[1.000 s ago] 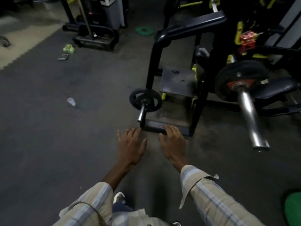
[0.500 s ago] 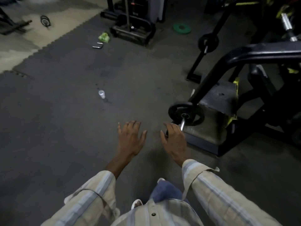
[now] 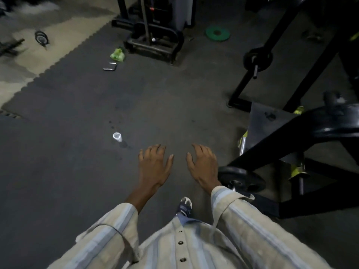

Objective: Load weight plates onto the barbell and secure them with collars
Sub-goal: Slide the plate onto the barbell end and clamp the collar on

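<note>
Head view, looking down over both arms at a gym floor of dark rubber mat. Largest item: a black machine frame standing to the right of the hands, its base running close under the right sleeve. A second black frame stands well ahead of the hands. No barbell can be identified with certainty in this view.

Weight plates: a small black plate sits on a short peg just beside the right wrist, on its right. Another black plate sits on a peg farther ahead and to the right. A green plate lies flat on the floor, well ahead of both hands. A ring-shaped item lies far ahead and left; whether it is a collar cannot be told.

Smaller items: a green bag, a bent metal piece, and a clear cup just ahead and left of the left hand.

Grip: left hand and right hand are both held out palm down, fingers spread and relaxed, holding nothing and touching nothing.

Assessment: the step in hand appears to be fetching a plate; nothing is loaded from this view. The next move calls for reaching a plate, likely the green one ahead or the black one beside the right wrist, and taking it by the rim with both hands.
</note>
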